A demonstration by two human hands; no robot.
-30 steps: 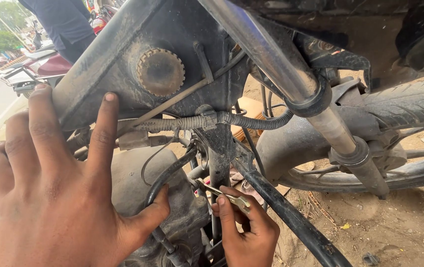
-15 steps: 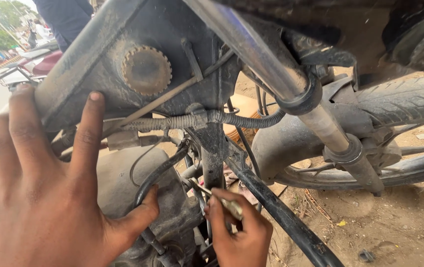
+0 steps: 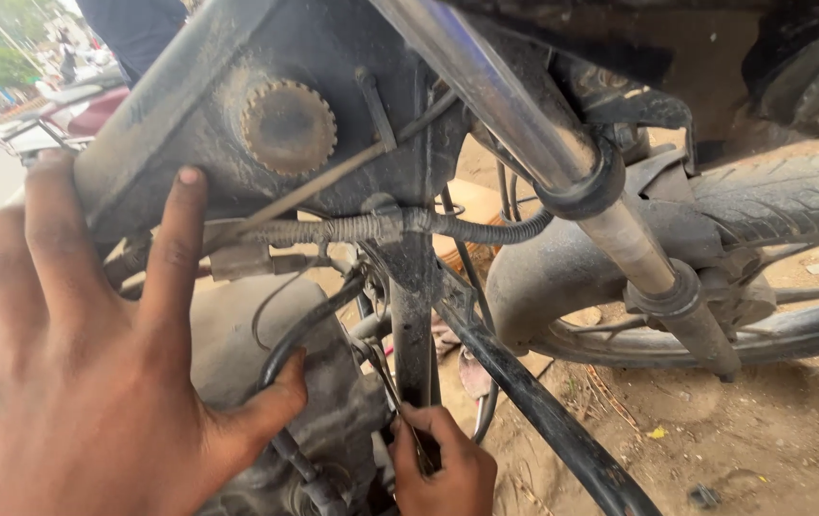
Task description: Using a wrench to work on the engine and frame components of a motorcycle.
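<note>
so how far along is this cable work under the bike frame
Done: nothing looks finished; loose cables hang unfastened by the frame tube. In hand: the right hand pinches a thin wire low on that tube, the left hand braces on the engine casing. Left: cannot tell.

Left hand (image 3: 75,382): your wrist and the outer fingers run off the left and bottom edges; the palm side is hidden.
Right hand (image 3: 443,463): cut by the bottom edge; you cannot tell what its grip closes on, since the fingertips curl behind the frame tube (image 3: 414,334).
Front wheel (image 3: 772,248): only part shows, the rest passes the right edge.
Bystander (image 3: 137,29): dark trousers only, cropped at the top.
Street background (image 3: 8,57): blurred, too small to tell.
</note>
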